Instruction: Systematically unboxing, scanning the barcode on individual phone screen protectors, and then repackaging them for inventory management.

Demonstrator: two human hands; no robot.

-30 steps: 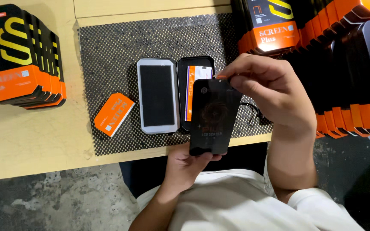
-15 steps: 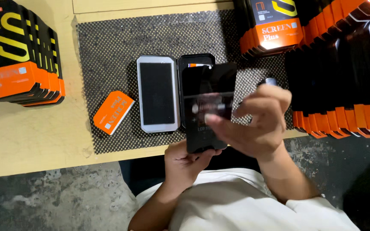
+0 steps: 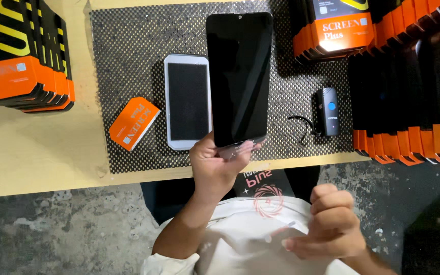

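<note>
Holding a black phone display panel (image 3: 239,76) upright above the desk (image 3: 31,147), the left hand (image 3: 217,165) pinches the panel's lower edge, thumb on one side and fingertips curled over the bottom rim; the panel's glossy dark face is turned toward the camera and it stands clear of everything below. The right hand (image 3: 327,226) hangs low near the person's lap, well apart from the panel, its fingers loosely curled and holding nothing that can be seen. The step in hand appears to be an inspection of the panel's face, judged from its raised, face-on position. Beneath and just left of the panel lies a white smartphone (image 3: 187,102), screen up, on a black dotted mat (image 3: 128,46). A small orange card box (image 3: 134,122) lies tilted on the mat beside the phone. To the right of the panel, on the same mat, rests a small black device with a blue button (image 3: 328,110) and a thin looped cord (image 3: 302,125). Stacks of orange-and-black retail boxes stand at the left (image 3: 21,61), at the top right (image 3: 332,28), and in a long row along the right edge (image 3: 408,76). Any setting down of the panel would call for a firm hold on the narrow lower edge, since only that one grip supports it.
</note>
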